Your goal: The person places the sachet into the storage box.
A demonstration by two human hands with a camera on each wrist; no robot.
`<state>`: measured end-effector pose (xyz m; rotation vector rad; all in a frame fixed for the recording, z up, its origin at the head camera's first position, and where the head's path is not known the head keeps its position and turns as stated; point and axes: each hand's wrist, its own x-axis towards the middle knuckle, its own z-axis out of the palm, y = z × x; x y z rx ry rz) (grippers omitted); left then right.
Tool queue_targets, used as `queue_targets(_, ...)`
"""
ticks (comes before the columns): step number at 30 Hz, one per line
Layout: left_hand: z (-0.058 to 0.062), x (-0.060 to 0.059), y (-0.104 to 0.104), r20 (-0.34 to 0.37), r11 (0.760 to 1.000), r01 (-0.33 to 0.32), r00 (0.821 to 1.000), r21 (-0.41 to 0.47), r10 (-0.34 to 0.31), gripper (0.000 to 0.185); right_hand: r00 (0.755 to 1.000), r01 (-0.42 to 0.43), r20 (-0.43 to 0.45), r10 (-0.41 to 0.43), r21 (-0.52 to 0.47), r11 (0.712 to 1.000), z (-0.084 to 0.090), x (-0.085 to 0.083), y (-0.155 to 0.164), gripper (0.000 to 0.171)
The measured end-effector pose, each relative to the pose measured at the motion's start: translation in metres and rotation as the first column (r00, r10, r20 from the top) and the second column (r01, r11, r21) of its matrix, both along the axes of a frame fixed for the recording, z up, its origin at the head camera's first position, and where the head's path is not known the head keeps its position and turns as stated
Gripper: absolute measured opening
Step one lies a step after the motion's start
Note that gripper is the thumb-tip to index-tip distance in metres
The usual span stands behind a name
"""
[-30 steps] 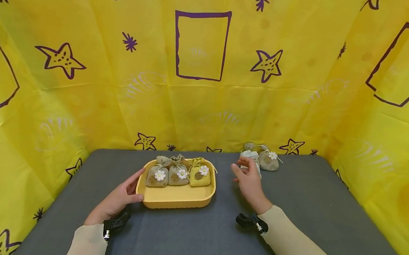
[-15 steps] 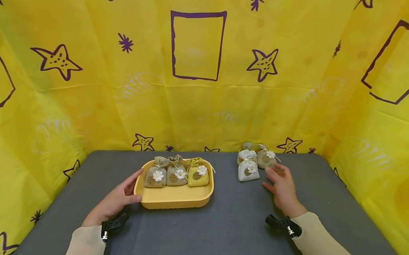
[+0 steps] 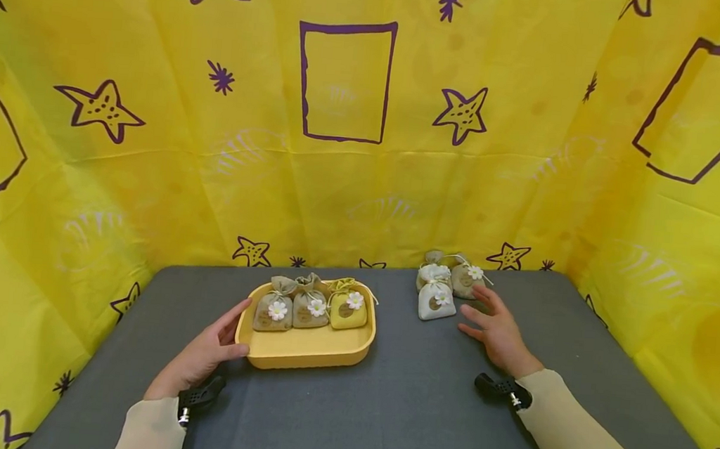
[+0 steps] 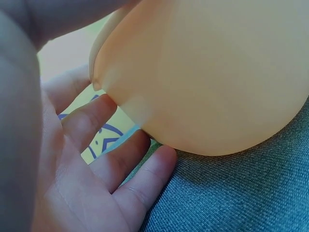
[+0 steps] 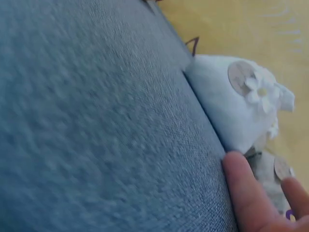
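My left hand [image 3: 204,353] holds the left end of a yellow tray [image 3: 305,362] on the table, thumb at the front corner and fingers along the side. In the left wrist view, fingertips touch the tray's wall [image 4: 207,72]. Inside it, two grey-brown drawstring pouches [image 3: 271,316] and a yellow pouch [image 3: 348,316] lean against the back wall, each with a white flower. My right hand [image 3: 498,335] holds nothing, fingers spread, just right of a white drawstring pouch [image 3: 432,308]. In the right wrist view, a fingertip is close by the white pouch [image 5: 212,92].
Behind the white pouch is a brown pouch [image 3: 466,281] with a flower, and beside it another brownish one, partly hidden. A grey cloth covers the table [image 3: 344,421]. Yellow patterned curtains [image 3: 336,201] stand close behind and on both sides.
My right hand has moved right from over the white pouch, leaving it in full view, then slightly left again. The left hand keeps its place on the tray.
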<state>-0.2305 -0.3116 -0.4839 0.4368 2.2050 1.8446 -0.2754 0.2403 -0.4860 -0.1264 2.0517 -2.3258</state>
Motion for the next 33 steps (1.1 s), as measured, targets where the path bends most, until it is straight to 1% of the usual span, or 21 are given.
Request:
queue_targets(5, 0.000, 0.000, 0.000, -0.001, 1.000, -0.006, 1.000, 0.002, 0.006, 0.086, 0.998, -0.062, -0.014, 0.063, 0.047, 0.997, -0.002, -0.009, 0.001, 0.079)
queue_targets(11, 0.000, 0.000, -0.001, 0.001, 1.000, -0.010, 1.000, 0.004, 0.010, 0.086, 0.993, -0.121, -0.002, 0.122, 0.080, 0.989, -0.001, -0.020, -0.006, 0.081)
queue_targets(17, 0.002, 0.000, 0.001, 0.008, 1.000, -0.004, 1.000, 0.009, 0.004, 0.086, 0.991, -0.134, -0.001, 0.135, 0.106, 0.985, 0.003, -0.025, -0.016, 0.076)
queue_targets(24, 0.002, 0.000, 0.001, 0.017, 1.000, -0.006, 1.000, 0.012, 0.005, 0.086, 0.992, -0.122, -0.004, 0.124, 0.154, 0.980, -0.003, -0.033, -0.019, 0.075)
queue_targets(27, 0.002, 0.000, 0.001, 0.020, 1.000, -0.009, 1.000, 0.011, 0.008, 0.086, 0.991, -0.128, -0.007, 0.131, 0.172, 0.977, -0.004, -0.034, -0.019, 0.076)
queue_targets(31, 0.002, 0.000, 0.001, 0.018, 1.000, -0.011, 1.000, 0.007, 0.011, 0.086, 0.987, -0.149, -0.021, 0.158, 0.224, 0.963, -0.004, -0.034, -0.019, 0.076)
queue_targets(33, 0.002, 0.000, 0.001, 0.016, 1.000, -0.012, 1.000, 0.004, 0.012, 0.086, 0.984, -0.157, -0.035, 0.173, 0.264, 0.952, -0.004, -0.034, -0.019, 0.076)
